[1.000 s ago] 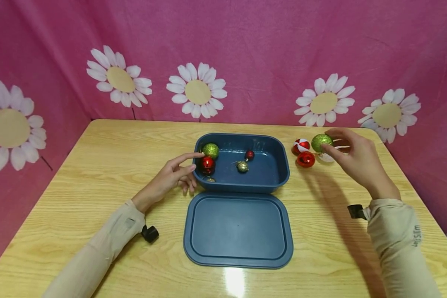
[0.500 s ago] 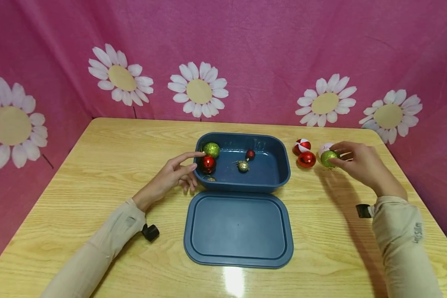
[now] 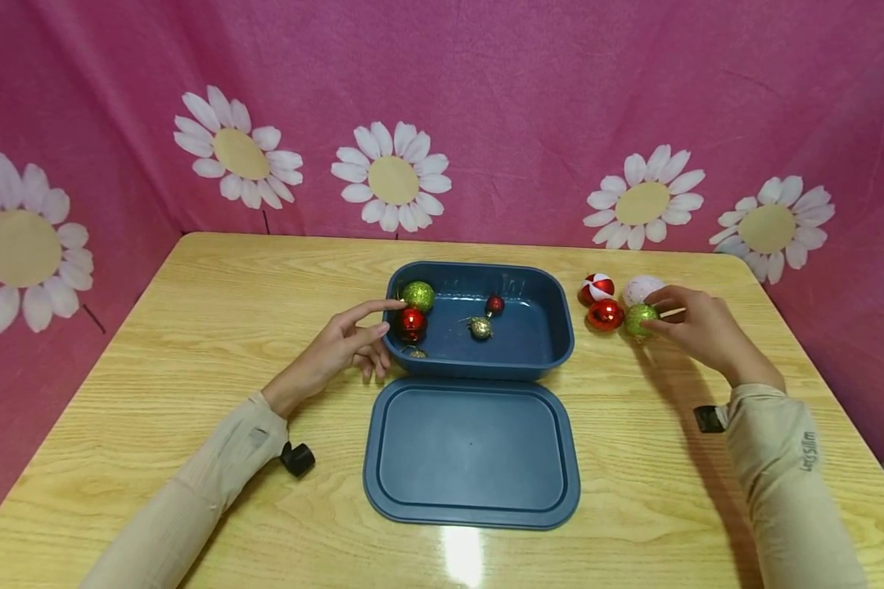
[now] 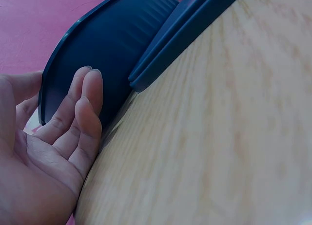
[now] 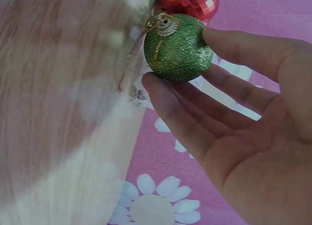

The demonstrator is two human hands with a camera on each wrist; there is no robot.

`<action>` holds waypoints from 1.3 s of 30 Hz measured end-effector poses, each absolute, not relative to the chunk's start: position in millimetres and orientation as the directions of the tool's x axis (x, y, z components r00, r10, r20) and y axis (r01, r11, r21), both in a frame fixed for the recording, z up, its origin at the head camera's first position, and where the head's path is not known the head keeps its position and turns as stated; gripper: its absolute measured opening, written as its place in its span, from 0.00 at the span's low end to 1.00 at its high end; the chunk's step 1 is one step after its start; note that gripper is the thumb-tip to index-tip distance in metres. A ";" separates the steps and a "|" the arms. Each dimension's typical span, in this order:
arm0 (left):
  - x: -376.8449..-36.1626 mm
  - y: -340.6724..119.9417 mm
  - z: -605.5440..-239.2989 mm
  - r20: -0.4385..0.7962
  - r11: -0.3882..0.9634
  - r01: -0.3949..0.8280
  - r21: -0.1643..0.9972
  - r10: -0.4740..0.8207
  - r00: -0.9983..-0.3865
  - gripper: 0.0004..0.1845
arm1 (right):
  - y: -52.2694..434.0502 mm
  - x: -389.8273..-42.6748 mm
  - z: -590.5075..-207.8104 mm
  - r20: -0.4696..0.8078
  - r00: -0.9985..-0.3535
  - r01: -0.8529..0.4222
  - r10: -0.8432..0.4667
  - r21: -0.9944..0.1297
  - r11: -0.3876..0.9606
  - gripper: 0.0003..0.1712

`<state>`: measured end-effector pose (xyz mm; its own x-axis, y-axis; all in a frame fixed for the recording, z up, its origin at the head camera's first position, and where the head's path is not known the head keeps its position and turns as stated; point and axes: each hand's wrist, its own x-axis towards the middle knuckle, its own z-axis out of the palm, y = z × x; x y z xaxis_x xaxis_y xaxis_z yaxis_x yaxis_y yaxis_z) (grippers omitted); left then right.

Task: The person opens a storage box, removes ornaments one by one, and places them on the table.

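Green glitter bauble sits on table right of blue tub, just beside red bauble; R hand pinches it btwn thumb and fingertips. L hand rests relaxed, fingers against tub's left wall, index over rim. Step, prob.: pickup of bauble; next move likely needs lift + carry left over tub rim, lid lying in front of tub.

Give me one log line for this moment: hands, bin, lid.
right hand: pinches green ball on table | left hand: rests against bin, holds nothing | lid: off, flat before bin
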<state>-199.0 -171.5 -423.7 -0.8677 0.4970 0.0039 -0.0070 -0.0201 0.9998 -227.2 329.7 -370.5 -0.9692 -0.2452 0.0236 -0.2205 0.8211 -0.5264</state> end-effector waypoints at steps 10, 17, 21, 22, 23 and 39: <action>-198.7 -171.6 -422.1 0.008 -0.021 -0.003 1.000 0.495 -0.869 0.23 | 331.8 -228.5 -368.1 0.008 -0.966 -0.227 -0.259 -0.505 0.833 0.23; -199.5 -172.0 -422.1 0.005 -0.019 -0.005 1.000 0.493 -0.870 0.23 | 334.1 -225.2 -359.7 0.042 -0.968 -0.235 -0.246 -0.478 0.846 0.21; -199.9 -172.1 -422.2 0.006 -0.021 -0.005 1.000 0.495 -0.869 0.23 | 332.1 -222.3 -354.8 0.067 -0.970 -0.238 -0.235 -0.467 0.852 0.22; -199.9 -172.1 -422.4 0.006 -0.021 -0.005 1.000 0.495 -0.869 0.23 | 330.9 -221.8 -353.7 0.074 -0.970 -0.240 -0.233 -0.467 0.851 0.21; -199.8 -172.0 -422.6 0.006 -0.022 -0.005 1.000 0.495 -0.869 0.23 | 329.5 -221.1 -352.7 0.082 -0.969 -0.245 -0.235 -0.466 0.850 0.21; -198.7 -170.3 -422.9 0.004 -0.013 -0.003 1.000 0.494 -0.870 0.23 | 292.9 -211.0 -343.7 0.138 -0.954 -0.300 -0.266 -0.464 0.833 0.19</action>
<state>-198.7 -170.3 -422.9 -0.8695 0.4939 0.0035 -0.0034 -0.0131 0.9999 -211.0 292.9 -343.7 -0.9539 -0.2664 0.1382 -0.3000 0.8333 -0.4644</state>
